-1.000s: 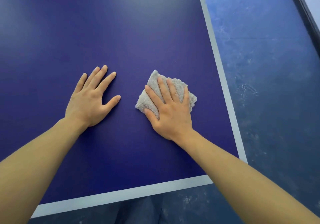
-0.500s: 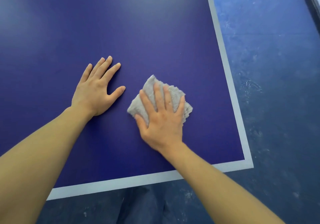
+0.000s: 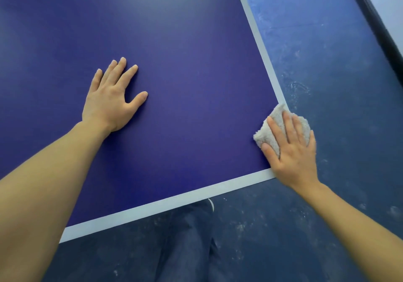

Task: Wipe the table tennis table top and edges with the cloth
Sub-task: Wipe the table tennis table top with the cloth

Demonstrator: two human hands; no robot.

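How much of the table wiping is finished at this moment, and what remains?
Looks done: the table top beside the corner, where the cloth lay a second ago. In hand: the right hand presses the cloth flat on the near right corner; the left hand rests flat on the top. Probably left: the white lines along both edges and the far top.

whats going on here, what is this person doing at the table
A person is wiping a dark blue table tennis table with a pale grey fluffy cloth. The right hand presses the cloth flat with straight fingers at the near right corner, over the pale edge line. The left hand rests flat on the blue top, fingers spread, well apart from the cloth. Beyond the table lies a scuffed blue floor.
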